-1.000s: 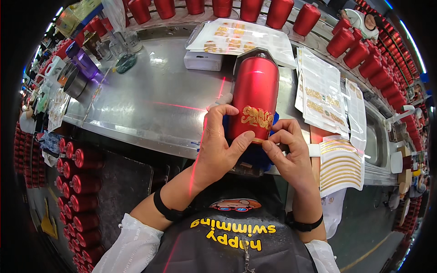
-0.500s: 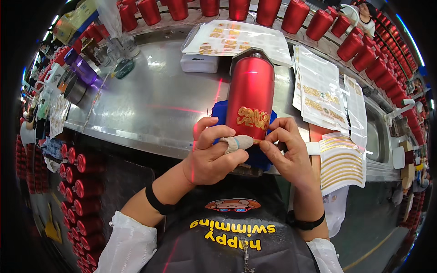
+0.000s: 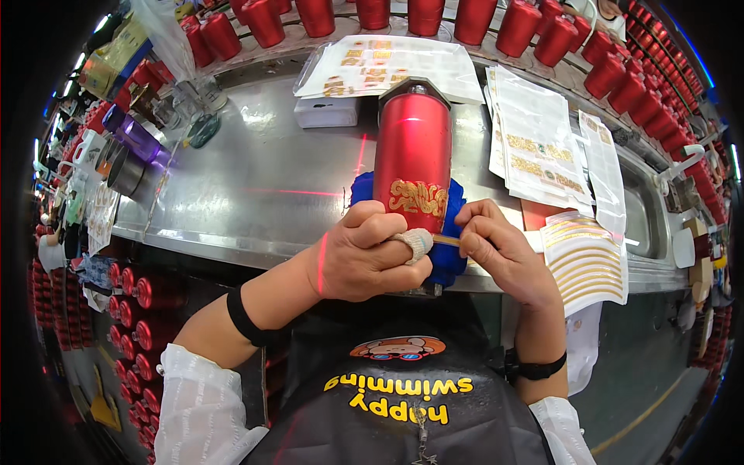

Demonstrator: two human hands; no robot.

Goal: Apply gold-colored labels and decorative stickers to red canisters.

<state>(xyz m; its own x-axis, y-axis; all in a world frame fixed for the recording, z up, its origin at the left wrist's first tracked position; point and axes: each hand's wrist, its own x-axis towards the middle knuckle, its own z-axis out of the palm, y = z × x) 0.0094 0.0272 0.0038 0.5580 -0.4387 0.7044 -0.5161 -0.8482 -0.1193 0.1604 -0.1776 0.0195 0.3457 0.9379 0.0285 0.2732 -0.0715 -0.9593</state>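
A red metallic bottle (image 3: 413, 147) lies lengthwise before me with a gold dragon-like decal (image 3: 418, 197) near its closer end. Under that end is a bunched blue cloth (image 3: 448, 263). My left hand (image 3: 360, 256) is closed against the bottle's near end, and one finger wears a pale fabric finger cot (image 3: 419, 244). From that finger a narrow gold strip (image 3: 445, 240) runs straight to my right hand (image 3: 504, 248), whose thumb and fingers pinch its other end. Its left end is hidden at the finger cot. A dark faceted holder (image 3: 442, 91) surrounds the bottle's far end.
Sheets of gold decals (image 3: 539, 147) lie right of the bottle, and a sheet of curved gold strips (image 3: 585, 260) hangs over the front edge. More sheets (image 3: 395, 66) rest on a white box (image 3: 325, 113). Red bottles (image 3: 426, 15) line the back; a sink (image 3: 643, 209) is right.
My right hand has drawn away to the right with the gold strip, so more of it shows. My left hand has curled tighter at the bottle's near end. The view has shifted slightly.
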